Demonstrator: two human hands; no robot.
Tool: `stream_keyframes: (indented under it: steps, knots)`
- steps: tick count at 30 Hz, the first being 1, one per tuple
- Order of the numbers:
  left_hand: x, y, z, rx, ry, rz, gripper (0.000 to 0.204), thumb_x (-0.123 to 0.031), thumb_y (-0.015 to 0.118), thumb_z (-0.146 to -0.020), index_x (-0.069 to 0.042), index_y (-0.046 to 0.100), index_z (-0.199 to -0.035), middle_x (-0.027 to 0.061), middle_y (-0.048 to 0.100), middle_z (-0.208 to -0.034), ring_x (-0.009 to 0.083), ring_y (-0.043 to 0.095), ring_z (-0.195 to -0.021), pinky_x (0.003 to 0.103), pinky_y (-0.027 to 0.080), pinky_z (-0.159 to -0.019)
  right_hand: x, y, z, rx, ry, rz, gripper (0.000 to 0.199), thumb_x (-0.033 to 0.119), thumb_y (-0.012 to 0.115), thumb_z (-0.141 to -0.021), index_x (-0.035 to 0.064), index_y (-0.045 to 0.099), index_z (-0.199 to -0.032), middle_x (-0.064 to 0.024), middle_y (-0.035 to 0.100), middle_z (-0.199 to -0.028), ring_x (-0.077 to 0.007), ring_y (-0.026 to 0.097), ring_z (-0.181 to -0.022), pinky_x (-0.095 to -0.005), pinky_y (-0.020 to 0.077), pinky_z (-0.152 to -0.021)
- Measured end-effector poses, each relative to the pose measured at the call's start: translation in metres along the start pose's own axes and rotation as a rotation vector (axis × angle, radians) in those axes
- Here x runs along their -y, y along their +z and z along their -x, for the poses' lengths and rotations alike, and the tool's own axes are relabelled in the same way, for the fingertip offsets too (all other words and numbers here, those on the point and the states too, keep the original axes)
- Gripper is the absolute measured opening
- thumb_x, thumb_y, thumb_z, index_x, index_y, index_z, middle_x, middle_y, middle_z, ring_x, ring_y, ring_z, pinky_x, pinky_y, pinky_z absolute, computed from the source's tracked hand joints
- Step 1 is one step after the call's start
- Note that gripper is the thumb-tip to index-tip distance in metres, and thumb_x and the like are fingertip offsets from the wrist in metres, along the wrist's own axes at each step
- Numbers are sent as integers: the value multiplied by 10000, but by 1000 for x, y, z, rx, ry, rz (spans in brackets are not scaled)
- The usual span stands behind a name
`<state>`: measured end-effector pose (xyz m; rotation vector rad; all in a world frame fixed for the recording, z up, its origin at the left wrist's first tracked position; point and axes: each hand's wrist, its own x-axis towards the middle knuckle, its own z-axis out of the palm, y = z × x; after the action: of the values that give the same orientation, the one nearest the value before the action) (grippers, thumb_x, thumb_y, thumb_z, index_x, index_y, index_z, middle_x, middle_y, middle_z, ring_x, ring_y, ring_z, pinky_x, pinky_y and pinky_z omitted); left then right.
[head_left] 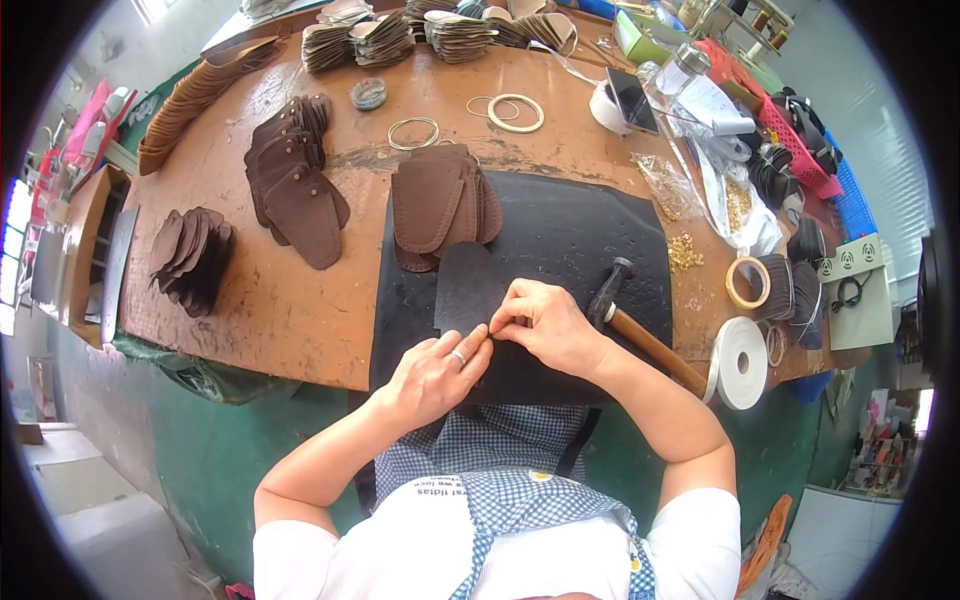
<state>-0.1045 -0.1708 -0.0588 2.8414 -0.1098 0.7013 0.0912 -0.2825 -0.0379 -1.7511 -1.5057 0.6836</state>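
A dark grey-brown leather piece (468, 285) with a rounded far end lies on the black mat (570, 225) in front of me. My left hand (432, 374), with a ring on one finger, is closed on its near edge. Fingertips of my right hand (548, 322) are pinched together at the same edge, touching the left fingertips; whatever sits between them is too small or hidden. Just beyond lies a stack of brown stitched leather pieces (435, 205). To the right, a hammer (650, 345) with a wooden handle rests on the mat.
More brown leather pieces (305, 205) with metal studs and a smaller stack (192, 260) lie left. Small gold-coloured metal parts (685, 253), a tape roll (747, 282) and a white roll (741, 362) are at right. Bundled pieces (385, 40) line the back.
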Motion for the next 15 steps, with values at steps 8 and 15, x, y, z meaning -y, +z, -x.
stream_keyframes:
  steps: [8, 15]
  knots:
    - [6, -3, 2, 0, -3, 28, 487, -79, 732, -651, -6, 702, -1132, 116, 680, -1244, 175, 600, -773, 293, 545, -638, 10, -22, -32, 295, 328, 18, 158, 109, 815, -716, 29, 745, -832, -123, 732, -848, -259, 714, -811, -380, 561, -750]
    - [10, -19, 11, 16, -151, 59, 501, -27, 790, -594, -51, 698, -1086, 69, 673, -1142, 214, 601, -806, 316, 543, -685, 10, -18, -29, 298, 272, 60, 166, 114, 807, -741, 16, 713, -837, -131, 720, -826, -264, 709, -808, -368, 561, -761]
